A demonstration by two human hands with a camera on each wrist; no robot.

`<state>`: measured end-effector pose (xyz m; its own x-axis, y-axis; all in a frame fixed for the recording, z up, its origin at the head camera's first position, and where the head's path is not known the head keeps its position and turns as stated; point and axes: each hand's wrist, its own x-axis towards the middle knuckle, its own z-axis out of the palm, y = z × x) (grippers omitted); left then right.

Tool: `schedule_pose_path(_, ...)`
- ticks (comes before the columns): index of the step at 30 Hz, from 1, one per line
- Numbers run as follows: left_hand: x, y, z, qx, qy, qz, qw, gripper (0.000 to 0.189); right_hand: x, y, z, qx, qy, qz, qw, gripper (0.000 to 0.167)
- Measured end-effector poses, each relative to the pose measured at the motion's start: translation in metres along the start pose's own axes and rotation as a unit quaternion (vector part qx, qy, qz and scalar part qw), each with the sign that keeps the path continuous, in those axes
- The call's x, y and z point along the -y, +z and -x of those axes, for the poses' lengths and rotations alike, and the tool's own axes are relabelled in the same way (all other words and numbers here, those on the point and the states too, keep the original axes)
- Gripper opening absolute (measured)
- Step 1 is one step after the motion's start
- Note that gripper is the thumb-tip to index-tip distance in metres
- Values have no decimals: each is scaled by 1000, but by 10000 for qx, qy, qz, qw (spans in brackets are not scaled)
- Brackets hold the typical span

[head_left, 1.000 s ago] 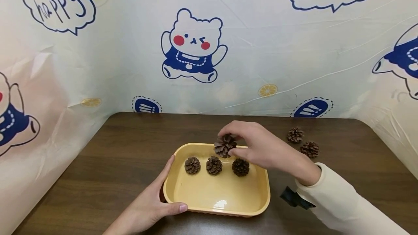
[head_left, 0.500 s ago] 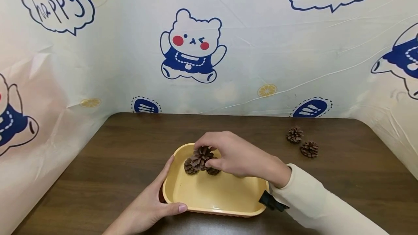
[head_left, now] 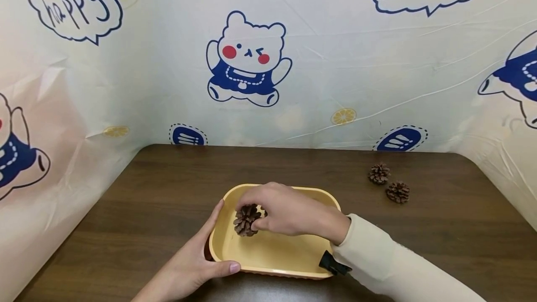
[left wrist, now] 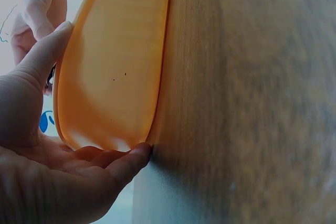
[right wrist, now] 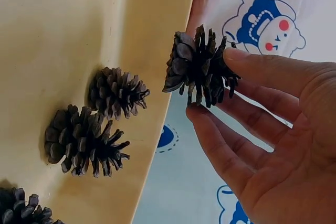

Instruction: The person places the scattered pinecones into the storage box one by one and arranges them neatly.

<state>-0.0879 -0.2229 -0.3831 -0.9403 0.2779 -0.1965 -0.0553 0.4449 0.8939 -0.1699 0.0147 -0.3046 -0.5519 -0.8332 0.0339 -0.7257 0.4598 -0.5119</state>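
Note:
A yellow plastic tray (head_left: 272, 256) stands on the table, its left end gripped by my left hand (head_left: 194, 256). The thumb lies along the near rim in the head view; the left wrist view has fingers against the tray's outer wall (left wrist: 118, 66). Over the left part of the tray, my right hand (head_left: 287, 209) pinches a brown pine cone (head_left: 246, 221) between thumb and fingertips. In the right wrist view this pine cone (right wrist: 197, 69) is above the tray floor. Below it lie a pine cone (right wrist: 118, 94), another pine cone (right wrist: 84, 141) and a partly cropped pine cone (right wrist: 23, 208).
Two loose pine cones lie at the right rear of the dark wooden table (head_left: 159, 190): one pine cone (head_left: 379, 174) farther back, the other pine cone (head_left: 397, 192) nearer. A printed curtain (head_left: 327, 59) hangs behind the table and along both sides.
My right hand has carried the pine cone leftward and nearer, from the tray's far rim to over its left part. It now covers the pine cones inside. The left hand and tray stay put.

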Motion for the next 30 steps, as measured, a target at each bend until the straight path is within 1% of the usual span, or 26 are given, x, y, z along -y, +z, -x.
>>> schedule_pose_path(7,0,-1,1,-19,-38,-54,10000,126,0,3,-9,376,-130,152,9991,37)
schedule_pose_path(10,1,0,1,-4,-30,-5,10000,126,-2,6,-14,521,-220,186,9982,38)
schedule_pose_path(19,1,0,1,-14,71,-40,10000,125,-10,16,-25,792,-677,316,9941,38)
schedule_pose_path(24,0,0,1,-15,27,-47,10000,125,-11,20,-29,1006,-622,488,9918,40)
schedule_pose_path(30,0,0,2,-31,62,-97,9999,125,-11,25,-31,1135,-549,795,9888,41)
